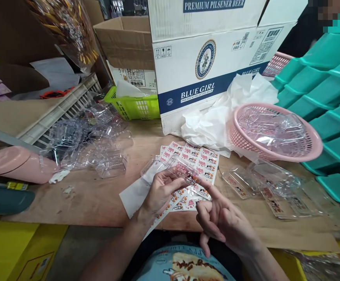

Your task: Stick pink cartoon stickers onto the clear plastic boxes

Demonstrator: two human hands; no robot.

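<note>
Left hand [162, 189]: forearm angled inward, grip clamped, thumb over fingers, on clear rectangular plastic shell [190, 174], held above white cat-printed sticker sheets [208, 165] on brown wooden tabletop [94, 199]. Right hand [221, 214]: index extended to shell's right edge, other fingers loosely curled, grip apart.

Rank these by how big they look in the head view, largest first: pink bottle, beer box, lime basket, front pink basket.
1. Beer box
2. Front pink basket
3. Pink bottle
4. Lime basket, partly hidden by paper and the box

That's apparent size only; the bottle sits nearer the camera than the lime basket.
</note>
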